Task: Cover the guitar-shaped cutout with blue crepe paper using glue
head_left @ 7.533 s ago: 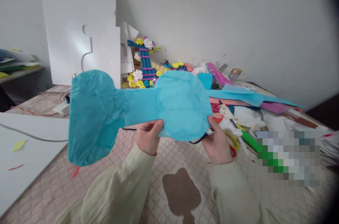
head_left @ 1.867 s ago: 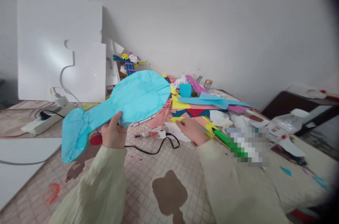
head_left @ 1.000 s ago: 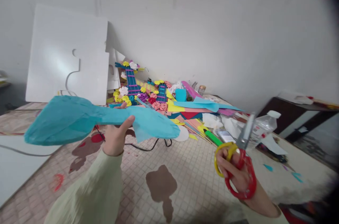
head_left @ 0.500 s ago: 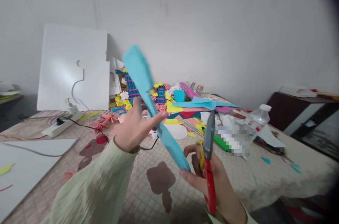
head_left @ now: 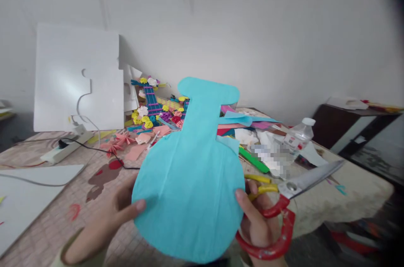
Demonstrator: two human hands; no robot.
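A flask-shaped cutout (head_left: 189, 183), with a round body, straight neck and wide top bar, is held up facing me. Its surface is wrinkled light-blue paper. My left hand (head_left: 113, 212) grips the left edge of the round body, thumb in front and fingers behind. My right hand (head_left: 261, 220) pinches the right edge and also has scissors (head_left: 285, 212) hooked on it. The scissors have red handle loops, and their metal blades point up and to the right. Yellow handle parts (head_left: 263, 185) stick out beside my right fingers; how they join the scissors is unclear.
Behind the cutout lie crepe-paper flowers (head_left: 147, 120) and coloured paper sheets (head_left: 236, 119). A plastic bottle (head_left: 299, 136) stands at the right. At the left are a power strip (head_left: 67, 147) with cables, a leaning white board (head_left: 72, 77) and a flat white board (head_left: 34, 199).
The blue cutout has turned from nearly edge-on to face me. My left hand has moved down to its left edge. The scissors have swung from upright to pointing right.
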